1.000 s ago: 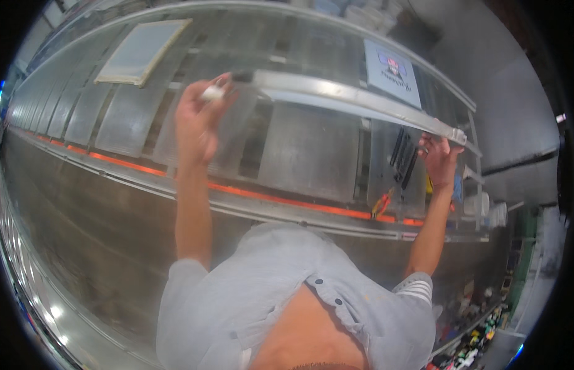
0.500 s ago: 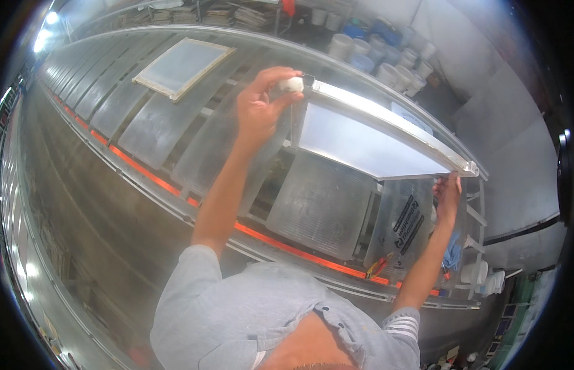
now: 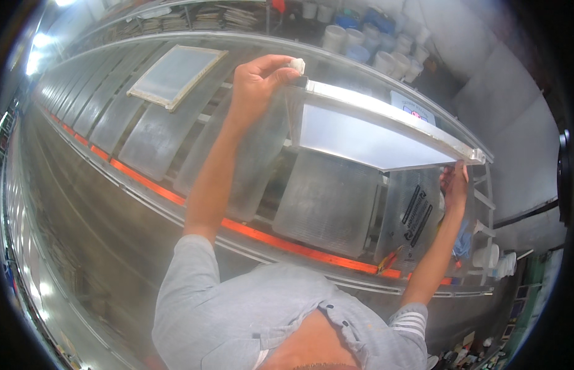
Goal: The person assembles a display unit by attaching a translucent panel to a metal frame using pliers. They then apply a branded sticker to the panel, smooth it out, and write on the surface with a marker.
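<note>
A screen-printing frame [image 3: 386, 114] with pale mesh stands tilted over the table in front of me, its far long bar raised. My left hand [image 3: 256, 86] is closed at its left end, pinching a small white lump [image 3: 297, 65] between thumb and forefinger. Just below that lump, a dark clip-like piece [image 3: 301, 81] sits on the frame's corner. At the right end, my right hand [image 3: 457, 184] grips the frame from underneath, with its fingers partly hidden. Behind the raised bar lies a white sheet with a coloured print [image 3: 415, 108].
Glassy panels [image 3: 321, 206] line the long table, edged by an orange strip [image 3: 287, 244]. A second framed screen [image 3: 176, 75] lies farther left. Red-and-yellow-handled pliers-like tool [image 3: 389, 261] and blue cloth [image 3: 463, 240] lie near right. Buckets [image 3: 386, 61] stand beyond.
My left hand has lifted the white lump slightly off the frame's corner. The frame's right end has risen a little with my right hand, and the sheet's print behind now shows.
</note>
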Available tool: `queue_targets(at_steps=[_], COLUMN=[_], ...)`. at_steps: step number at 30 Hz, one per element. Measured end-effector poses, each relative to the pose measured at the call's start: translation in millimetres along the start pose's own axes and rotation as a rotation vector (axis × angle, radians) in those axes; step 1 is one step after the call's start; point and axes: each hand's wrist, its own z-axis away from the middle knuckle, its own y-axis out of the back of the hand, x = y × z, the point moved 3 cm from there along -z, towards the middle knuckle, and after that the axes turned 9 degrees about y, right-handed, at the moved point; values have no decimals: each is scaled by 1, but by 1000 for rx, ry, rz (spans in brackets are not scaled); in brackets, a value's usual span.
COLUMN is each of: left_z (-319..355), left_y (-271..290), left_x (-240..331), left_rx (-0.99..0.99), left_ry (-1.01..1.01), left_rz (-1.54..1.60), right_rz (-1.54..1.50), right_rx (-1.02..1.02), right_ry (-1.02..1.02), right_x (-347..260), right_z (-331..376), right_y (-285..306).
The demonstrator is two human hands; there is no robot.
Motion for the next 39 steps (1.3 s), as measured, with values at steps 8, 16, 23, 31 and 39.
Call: queue_targets(at_steps=[8, 16, 23, 31, 39], left_z=[2, -3, 6, -11, -6], left_y=[-2, -4, -13, -5, -7], left_x=[9, 18, 26, 20, 12], left_rx=[-16, -98, -45, -254, -275], left_ry=[-44, -117, -152, -149, -52], left_rz=[-160, -449, -471, -546, -469], right_rz=[-11, -23, -18, 8, 30], right_rx=[18, 9, 25, 53, -8], right_ry=[-4, 3, 7, 2, 51], right_x=[-8, -6, -6, -5, 7], right_z=[2, -1, -2, -6, -34], right_y=[-9, -8, -10, -11, -7])
